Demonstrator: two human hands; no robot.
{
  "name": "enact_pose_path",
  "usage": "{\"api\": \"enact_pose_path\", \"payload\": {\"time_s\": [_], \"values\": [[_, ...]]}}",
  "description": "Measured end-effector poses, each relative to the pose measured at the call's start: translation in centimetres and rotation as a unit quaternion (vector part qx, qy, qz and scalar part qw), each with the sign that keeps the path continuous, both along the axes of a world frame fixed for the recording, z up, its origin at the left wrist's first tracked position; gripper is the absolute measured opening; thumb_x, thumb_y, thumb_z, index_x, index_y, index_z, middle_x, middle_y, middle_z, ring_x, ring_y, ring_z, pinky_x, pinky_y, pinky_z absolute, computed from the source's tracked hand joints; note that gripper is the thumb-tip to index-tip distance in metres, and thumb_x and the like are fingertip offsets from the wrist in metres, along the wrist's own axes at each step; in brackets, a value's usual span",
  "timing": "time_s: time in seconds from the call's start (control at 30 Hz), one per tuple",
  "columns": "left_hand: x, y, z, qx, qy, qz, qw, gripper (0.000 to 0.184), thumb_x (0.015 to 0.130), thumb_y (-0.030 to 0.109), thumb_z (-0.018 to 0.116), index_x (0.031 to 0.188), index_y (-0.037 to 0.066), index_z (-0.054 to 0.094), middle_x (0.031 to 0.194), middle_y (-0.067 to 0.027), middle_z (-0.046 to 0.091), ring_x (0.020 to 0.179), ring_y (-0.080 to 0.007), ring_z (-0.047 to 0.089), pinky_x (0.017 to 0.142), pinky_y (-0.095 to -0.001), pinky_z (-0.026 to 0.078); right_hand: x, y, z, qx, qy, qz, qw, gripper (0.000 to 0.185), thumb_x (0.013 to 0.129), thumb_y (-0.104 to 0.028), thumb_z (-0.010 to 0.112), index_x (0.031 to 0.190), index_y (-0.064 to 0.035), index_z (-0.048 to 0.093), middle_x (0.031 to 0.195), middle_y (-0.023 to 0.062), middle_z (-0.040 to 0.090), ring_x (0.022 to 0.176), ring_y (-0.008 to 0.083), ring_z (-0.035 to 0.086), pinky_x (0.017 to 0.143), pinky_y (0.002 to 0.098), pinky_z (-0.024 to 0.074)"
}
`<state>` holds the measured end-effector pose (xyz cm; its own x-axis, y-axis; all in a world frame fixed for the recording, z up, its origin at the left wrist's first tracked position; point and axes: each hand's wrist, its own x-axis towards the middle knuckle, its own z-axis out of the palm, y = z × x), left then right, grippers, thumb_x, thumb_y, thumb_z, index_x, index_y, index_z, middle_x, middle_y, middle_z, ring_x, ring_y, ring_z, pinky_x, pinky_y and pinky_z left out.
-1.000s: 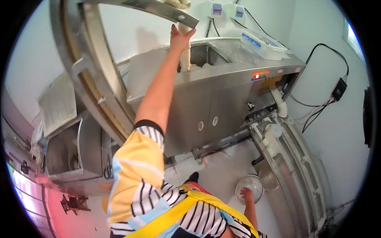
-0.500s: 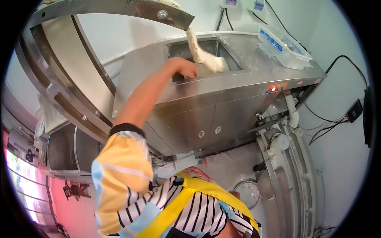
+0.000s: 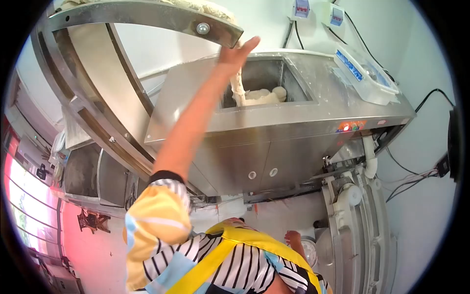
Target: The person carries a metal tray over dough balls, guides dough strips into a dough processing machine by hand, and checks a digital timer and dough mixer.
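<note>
My left hand [image 3: 236, 58] is raised at the end of a metal chute [image 3: 215, 30], thumb stretched out and apart, the other fingers partly hidden by the chute. Beside it a pale dough strand [image 3: 238, 88] hangs down into the square hopper [image 3: 298, 81] of a steel machine. More dough [image 3: 264, 97] lies in lumps at the hopper's bottom. Low on the right, my right hand [image 3: 293, 238] is small in view, fingers loosely apart, next to a round metal bowl [image 3: 309, 252] with pale contents. Nothing shows in its grasp.
A clear plastic box [image 3: 367, 76] rests on the machine's right top, above lit buttons [image 3: 350, 127]. A ribbed metal frame [image 3: 360, 225] stands at the right. Switch boxes [image 3: 336, 15] and cables are on the wall. A steel bin [image 3: 81, 171] stands at the left.
My left hand dropped to the hopper's edge, then rose back to the chute end. The dough strand swung right and now hangs nearly straight. My right hand has moved from over the bowl to beside it.
</note>
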<state>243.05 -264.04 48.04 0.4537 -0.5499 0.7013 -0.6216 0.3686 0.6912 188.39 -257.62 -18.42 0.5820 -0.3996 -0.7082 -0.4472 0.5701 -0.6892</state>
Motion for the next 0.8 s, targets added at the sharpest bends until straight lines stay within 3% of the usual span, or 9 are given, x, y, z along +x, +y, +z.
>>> {"api": "enact_pose_path", "payload": {"time_s": [0.03,0.1,0.2,0.3,0.37,0.47,0.57,0.6,0.8], "values": [[-1.4,-1.9,0.4,-0.044,0.018,0.015,0.999,0.077,0.078,0.046,0.066,0.126,-0.007,0.037,0.127,-0.0226,0.048,0.118,-0.0292,0.045,0.098,-0.0347,0.035,1.2,0.7,2.8,0.157,0.028,-0.172,0.972,0.012,0.077,-0.019,0.056,0.088,-0.0153,0.058,0.086,-0.0016,0.054,0.085,0.0137,0.055,0.057,0.0351,0.0462],[-4.4,-5.4,1.3,-0.128,0.06,0.055,0.988,0.072,0.085,0.038,0.06,0.128,-0.01,0.028,0.119,-0.0238,0.052,0.109,-0.0286,0.05,0.095,-0.0355,0.038,0.9,1.7,3.2,-0.068,0.095,0.08,0.99,0.014,0.077,-0.02,0.056,0.09,-0.0149,0.058,0.086,-0.0011,0.054,0.085,0.014,0.055,0.057,0.035,0.046],[-5.0,-11.5,-0.5,-0.241,-0.016,0.099,0.965,0.059,0.092,0.025,0.051,0.128,-0.013,0.023,0.113,-0.0283,0.052,0.106,-0.0346,0.052,0.095,-0.0374,0.037,1.3,1.8,2.8,-0.33,0.146,0.346,0.866,0.015,0.078,-0.02,0.056,0.092,-0.0143,0.057,0.087,-0.0004,0.055,0.086,0.0146,0.055,0.057,0.035,0.0457],[-6.8,-8.4,-2.2,-0.223,0.103,0.018,0.969,0.057,0.093,0.022,0.048,0.133,-0.008,0.021,0.119,-0.0259,0.05,0.109,-0.0361,0.051,0.096,-0.0395,0.036,1.9,1.2,2.9,-0.325,0.161,0.373,0.854,0.017,0.078,-0.021,0.055,0.093,-0.0136,0.057,0.088,0.0002,0.055,0.087,0.0152,0.055,0.058,0.0349,0.0455],[-4.0,-8.3,-5.5,-0.173,0.052,0.103,0.978,0.058,0.092,0.022,0.049,0.135,-0.005,0.021,0.122,-0.0252,0.048,0.111,-0.0349,0.05,0.096,-0.0401,0.036,1.9,0.8,3.0,-0.323,0.167,0.386,0.848,0.018,0.078,-0.021,0.055,0.095,-0.0132,0.057,0.088,0.0007,0.055,0.088,0.0156,0.055,0.058,0.0349,0.0453],[-2.5,-3.2,-5.5,-0.049,0.059,-0.005,0.997,0.073,0.088,0.022,0.056,0.14,-0.004,0.012,0.137,-0.0261,0.033,0.125,-0.0381,0.038,0.104,-0.0396,0.031,1.8,0.4,3.1,-0.352,0.175,0.427,0.814,0.02,0.079,-0.022,0.054,0.096,-0.0126,0.056,0.089,0.0014,0.056,0.089,0.0161,0.056,0.058,0.0349,0.0451],[1.1,-0.5,-5.5,0.029,-0.12,0.13,0.984,0.091,0.079,0.035,0.066,0.14,-0.005,0.011,0.139,-0.0249,0.033,0.126,-0.0374,0.038,0.106,-0.0371,0.03,1.4,0.3,3.2,-0.384,0.18,0.462,0.779,0.022,0.079,-0.022,0.054,0.098,-0.012,0.056,0.09,0.002,0.056,0.09,0.0167,0.056,0.058,0.0348,0.0448],[3.3,-0.4,-5.9,0.01,-0.051,0.097,0.994,0.1,0.075,0.041,0.069,0.141,-0.005,0.01,0.139,-0.0244,0.034,0.127,-0.0374,0.038,0.105,-0.0365,0.031,1.1,0.4,3.3,-0.394,0.178,0.472,0.768,0.022,0.079,-0.022,0.054,0.099,-0.0118,0.056,0.09,0.0023,0.056,0.09,0.0169,0.056,0.058,0.0348,0.0447],[4.1,3.3,-0.8,0.026,-0.032,0.096,0.995,0.084,0.073,0.054,0.066,0.126,-0.007,0.04,0.123,-0.0245,0.052,0.116,-0.0362,0.049,0.096,-0.0368,0.04,0.6,1.4,4.8,-0.557,0.169,0.623,0.523,0.026,0.08,-0.023,0.053,0.103,-0.0105,0.055,0.092,0.0036,0.057,0.092,0.018,0.056,0.058,0.0347,0.0442]]}}
